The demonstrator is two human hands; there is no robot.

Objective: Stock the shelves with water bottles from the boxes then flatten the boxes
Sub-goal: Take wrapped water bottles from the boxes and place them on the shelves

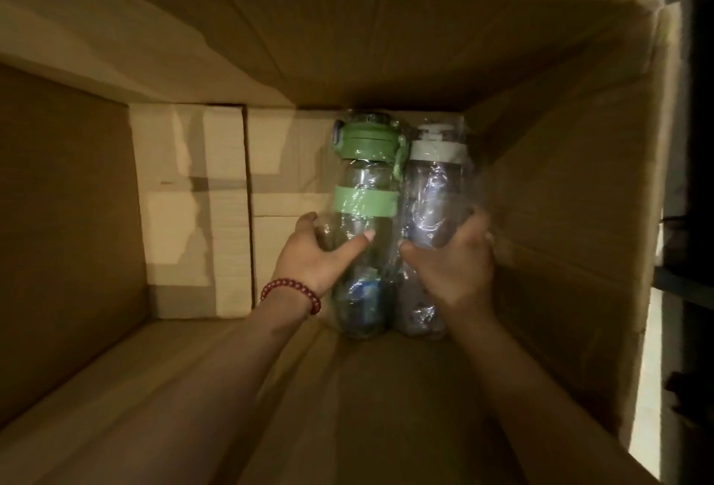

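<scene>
I look down into a deep cardboard box (560,194). Two clear water bottles in plastic wrap lie side by side on its floor at the right. The green-lidded bottle (365,175) has a green band round its middle. The grey-lidded bottle (436,183) lies against the box's right wall. My left hand (320,252), with a red bead bracelet on the wrist, grips the lower body of the green-lidded bottle. My right hand (452,264) grips the lower body of the grey-lidded bottle.
Taped bottom flaps (201,206) of the box show bare to the left of the bottles. The near wall (270,407) slopes up under my forearms. A dark shelf frame (691,175) stands outside the box at the right edge.
</scene>
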